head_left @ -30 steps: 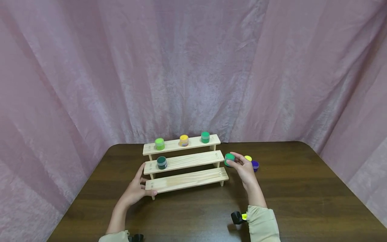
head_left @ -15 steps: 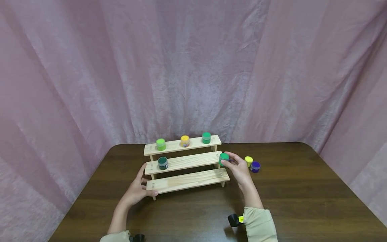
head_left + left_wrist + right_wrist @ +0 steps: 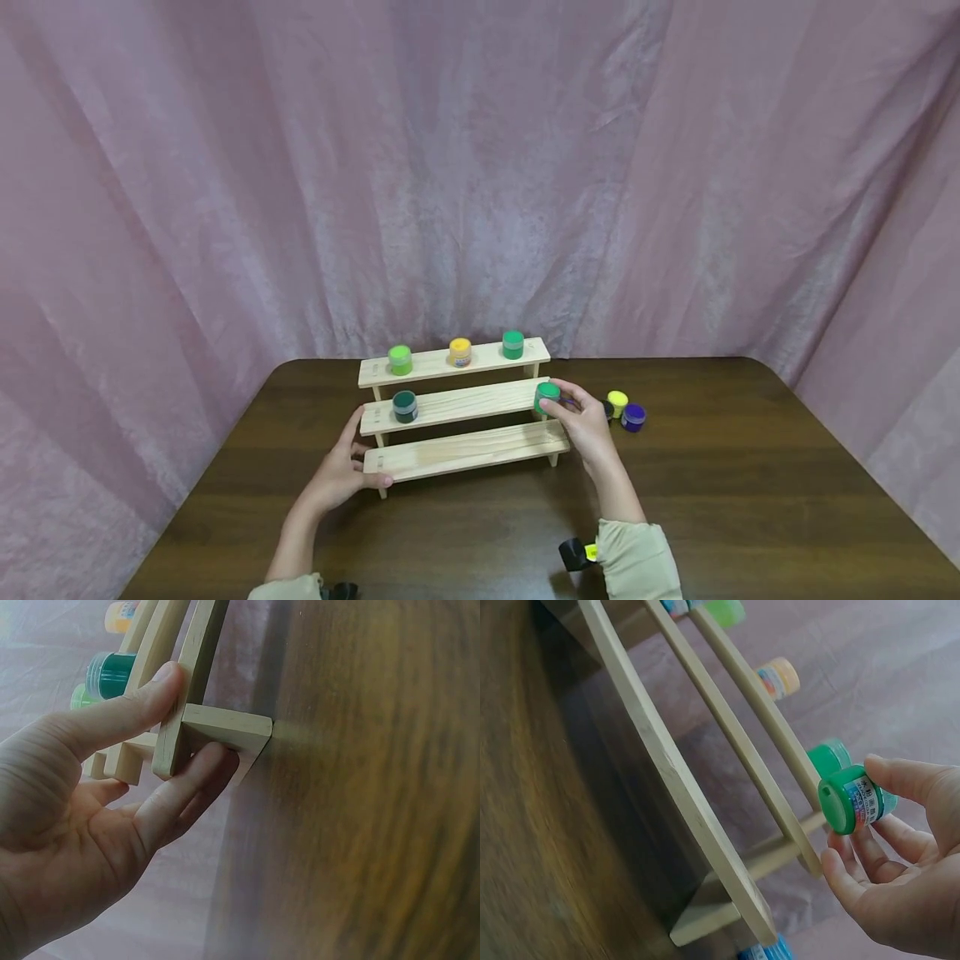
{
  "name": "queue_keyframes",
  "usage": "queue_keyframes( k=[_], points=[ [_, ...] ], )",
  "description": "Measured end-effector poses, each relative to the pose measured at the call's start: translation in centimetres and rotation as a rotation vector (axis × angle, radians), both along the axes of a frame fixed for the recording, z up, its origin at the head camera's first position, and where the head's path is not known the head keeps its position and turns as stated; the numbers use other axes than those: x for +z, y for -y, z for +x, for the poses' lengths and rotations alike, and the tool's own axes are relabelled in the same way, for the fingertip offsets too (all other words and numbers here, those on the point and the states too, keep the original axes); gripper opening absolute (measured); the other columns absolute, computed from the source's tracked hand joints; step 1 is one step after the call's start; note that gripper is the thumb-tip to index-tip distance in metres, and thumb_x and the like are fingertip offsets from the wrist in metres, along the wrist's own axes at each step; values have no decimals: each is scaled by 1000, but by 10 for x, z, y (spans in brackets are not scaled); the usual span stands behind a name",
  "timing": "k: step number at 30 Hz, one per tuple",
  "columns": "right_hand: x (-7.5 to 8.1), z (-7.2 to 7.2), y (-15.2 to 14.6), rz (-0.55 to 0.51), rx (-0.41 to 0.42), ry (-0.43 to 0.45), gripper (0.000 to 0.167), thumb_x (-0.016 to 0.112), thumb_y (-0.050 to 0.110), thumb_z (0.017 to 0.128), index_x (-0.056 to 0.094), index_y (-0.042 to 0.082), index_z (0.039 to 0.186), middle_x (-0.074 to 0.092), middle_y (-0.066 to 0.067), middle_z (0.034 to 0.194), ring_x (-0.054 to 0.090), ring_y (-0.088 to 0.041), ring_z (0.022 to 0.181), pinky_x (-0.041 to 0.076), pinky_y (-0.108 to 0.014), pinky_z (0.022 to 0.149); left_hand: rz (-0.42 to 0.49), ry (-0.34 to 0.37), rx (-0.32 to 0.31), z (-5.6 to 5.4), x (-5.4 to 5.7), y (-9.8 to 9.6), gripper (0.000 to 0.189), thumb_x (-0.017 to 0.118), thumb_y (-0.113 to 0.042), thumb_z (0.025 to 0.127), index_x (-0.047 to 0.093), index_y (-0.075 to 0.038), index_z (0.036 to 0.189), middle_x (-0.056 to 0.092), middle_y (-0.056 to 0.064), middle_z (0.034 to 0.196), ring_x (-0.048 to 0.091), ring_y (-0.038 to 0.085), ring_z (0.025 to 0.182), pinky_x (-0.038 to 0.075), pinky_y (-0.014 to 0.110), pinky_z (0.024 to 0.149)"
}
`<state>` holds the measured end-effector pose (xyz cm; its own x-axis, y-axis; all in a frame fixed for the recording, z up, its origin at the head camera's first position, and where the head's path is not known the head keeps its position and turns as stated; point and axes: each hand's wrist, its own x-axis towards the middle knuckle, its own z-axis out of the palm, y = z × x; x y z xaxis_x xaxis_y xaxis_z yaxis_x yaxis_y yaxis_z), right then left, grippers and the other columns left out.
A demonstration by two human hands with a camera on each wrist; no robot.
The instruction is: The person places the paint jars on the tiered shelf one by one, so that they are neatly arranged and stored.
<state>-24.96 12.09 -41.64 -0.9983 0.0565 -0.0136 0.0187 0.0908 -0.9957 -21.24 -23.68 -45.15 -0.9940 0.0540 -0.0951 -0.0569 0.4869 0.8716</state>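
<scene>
A three-step wooden rack (image 3: 465,454) stands on the table. My left hand (image 3: 337,475) grips its left end; in the left wrist view the thumb lies on the lowest shelf (image 3: 196,667) and fingers reach beneath it. With thumb and fingers, my right hand (image 3: 588,421) pinches a labelled green paint jar (image 3: 851,799) at the right end of the middle shelf. Whether its base touches the wood I cannot tell. A dark green paint jar (image 3: 405,407) sits at that shelf's left end. Light green (image 3: 401,360), orange-yellow (image 3: 460,352) and green (image 3: 513,345) jars stand on the top shelf.
Right of the rack, a yellow jar (image 3: 617,403) and a purple jar (image 3: 633,417) stand on the brown table (image 3: 750,467). A dark jar (image 3: 608,411) beside them is partly hidden by my right hand. A pink curtain (image 3: 480,167) hangs behind the table.
My right hand has carried the green paint jar leftward, from beside the rack to the middle shelf's right end. The left hand has kept its grip on the rack.
</scene>
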Motion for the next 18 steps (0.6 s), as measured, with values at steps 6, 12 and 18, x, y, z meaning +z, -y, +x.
queue_keyframes(
  k=[6,12,18],
  points=[
    [0,5,12,16,22,-25,51,69,19,91,53,7,138,57,-14,134,58,-23,120,44,-38,103,14,-5,-2,0,-2,0,126,87,-3,67,1,-18,158,57,27,112,68,25,84,49,32,75],
    [5,6,24,28,55,-41,49,69,18,91,54,8,136,58,-14,130,57,-24,118,47,-37,97,0,-8,-10,1,0,-1,126,87,-3,67,0,-17,158,57,27,110,68,24,84,50,34,76],
    [17,1,37,33,77,-84,46,70,16,89,58,11,133,62,-15,126,60,-23,112,49,-36,91,-18,-8,-5,1,-1,-1,125,87,-5,68,0,-17,158,57,25,110,66,23,84,50,35,77]
  ],
)
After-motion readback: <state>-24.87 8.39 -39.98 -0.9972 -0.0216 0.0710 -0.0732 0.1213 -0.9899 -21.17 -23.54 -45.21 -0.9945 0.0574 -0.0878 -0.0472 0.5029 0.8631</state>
